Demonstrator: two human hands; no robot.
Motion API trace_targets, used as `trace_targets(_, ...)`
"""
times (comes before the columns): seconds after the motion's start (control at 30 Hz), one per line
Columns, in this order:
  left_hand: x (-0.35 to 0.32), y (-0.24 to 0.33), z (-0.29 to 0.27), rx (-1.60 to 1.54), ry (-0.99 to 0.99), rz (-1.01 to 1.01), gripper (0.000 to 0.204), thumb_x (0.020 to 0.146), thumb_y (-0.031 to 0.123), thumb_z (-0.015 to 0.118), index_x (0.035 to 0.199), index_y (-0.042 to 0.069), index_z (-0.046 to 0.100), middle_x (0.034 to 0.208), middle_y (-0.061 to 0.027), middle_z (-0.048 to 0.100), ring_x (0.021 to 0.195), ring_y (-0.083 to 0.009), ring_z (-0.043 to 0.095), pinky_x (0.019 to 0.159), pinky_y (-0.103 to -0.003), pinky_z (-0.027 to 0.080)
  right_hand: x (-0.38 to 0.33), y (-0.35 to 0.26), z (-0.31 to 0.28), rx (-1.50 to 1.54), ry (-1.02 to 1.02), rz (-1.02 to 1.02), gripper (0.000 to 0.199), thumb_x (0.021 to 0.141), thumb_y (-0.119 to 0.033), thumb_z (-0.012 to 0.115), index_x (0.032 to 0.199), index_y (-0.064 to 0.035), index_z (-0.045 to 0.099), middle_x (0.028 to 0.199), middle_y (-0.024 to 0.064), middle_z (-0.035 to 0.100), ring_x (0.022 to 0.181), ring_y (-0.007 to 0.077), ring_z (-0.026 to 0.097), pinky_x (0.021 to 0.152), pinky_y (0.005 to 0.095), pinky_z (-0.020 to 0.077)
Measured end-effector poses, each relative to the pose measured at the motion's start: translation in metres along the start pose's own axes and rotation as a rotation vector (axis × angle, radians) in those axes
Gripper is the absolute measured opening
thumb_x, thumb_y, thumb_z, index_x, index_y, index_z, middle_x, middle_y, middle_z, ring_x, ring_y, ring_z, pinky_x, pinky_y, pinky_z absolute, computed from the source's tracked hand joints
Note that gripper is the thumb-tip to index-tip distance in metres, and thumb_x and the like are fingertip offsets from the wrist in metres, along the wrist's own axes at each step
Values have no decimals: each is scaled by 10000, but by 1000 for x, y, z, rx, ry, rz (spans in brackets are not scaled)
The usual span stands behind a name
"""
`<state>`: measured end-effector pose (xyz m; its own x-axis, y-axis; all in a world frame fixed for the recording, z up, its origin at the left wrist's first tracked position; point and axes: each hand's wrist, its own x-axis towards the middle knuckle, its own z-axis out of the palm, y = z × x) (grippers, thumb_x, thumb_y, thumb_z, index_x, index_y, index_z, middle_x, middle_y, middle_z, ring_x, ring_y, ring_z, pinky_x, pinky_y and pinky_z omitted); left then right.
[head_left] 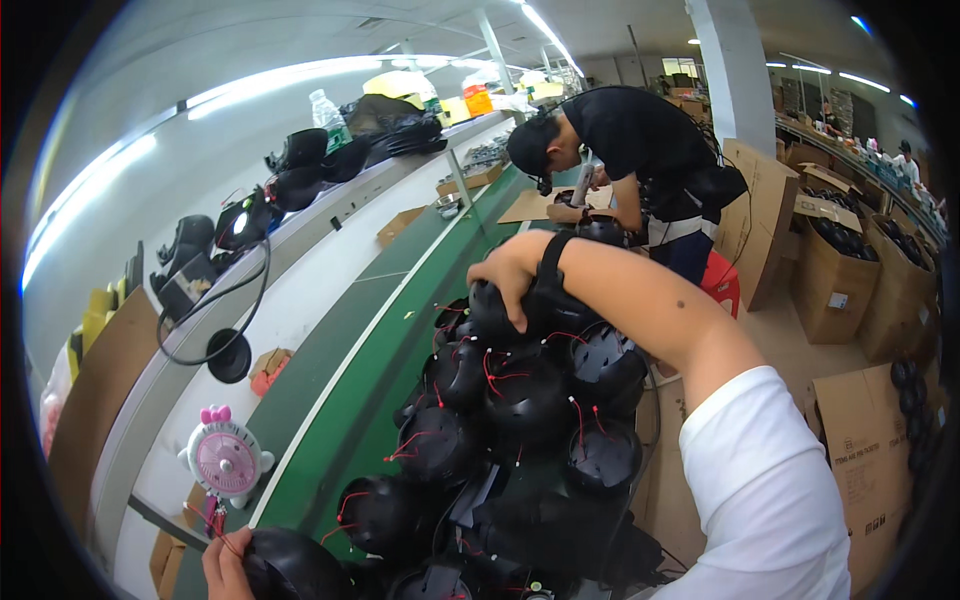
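Observation:
At the lower left edge, my left hand (227,568) grips the side of a black domed shell (295,567). Thin red wires rise beside its fingers. My right arm reaches far forward across the bench, a black strap round the wrist. The right hand (510,275) curls its fingers over another black domed shell (490,310) at the far end of a pile. Between my hands lie several similar black shells (437,443), many with thin red wires (495,372) sticking out. Some of them show their hollow insides.
A green conveyor belt (345,400) runs away beside the pile. A pink and white fan (226,462) and a cabled round black part (228,356) stand at left. Ahead, a person in black (650,140) bends over the bench. Cardboard boxes (838,275) stand at right.

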<state>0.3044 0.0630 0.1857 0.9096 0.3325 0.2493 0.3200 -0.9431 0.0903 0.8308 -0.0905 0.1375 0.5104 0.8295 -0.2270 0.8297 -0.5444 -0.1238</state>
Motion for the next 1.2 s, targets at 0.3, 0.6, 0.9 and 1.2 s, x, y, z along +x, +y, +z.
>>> trace_targets(0.3,26,7,6,7,-25,38,1170,572,382,953,1498,-21,363,1411,-268,476,1318,-454,477,1120,-482,398,12,16,54,33,-37,30,1260,449,-328,996,1541,-123,402,1389,211,610,1271,381,601,1027,446,492)
trace_targets(0.6,48,23,8,-12,-51,56,1146,576,349,946,1497,-4,363,1406,-266,488,1316,-449,483,1120,-480,401,-40,50,71,313,560,-311,1101,643,-422,944,1516,-17,409,1480,259,504,1389,390,481,1166,414,386)
trace_targets(0.9,119,20,43,-230,91,211,1235,467,448,970,1454,-37,410,1322,-218,521,1224,-369,558,1108,-414,406,-143,76,150,860,426,111,936,917,-718,599,1503,-8,435,1455,303,517,1374,402,497,1132,417,394)
trace_targets(1.2,239,65,100,-211,53,216,1163,577,473,920,1475,-43,390,1385,-272,514,1300,-409,528,1104,-443,427,-118,72,211,880,1118,301,726,1053,-600,424,1424,21,491,1315,310,608,1281,425,560,1090,421,415)
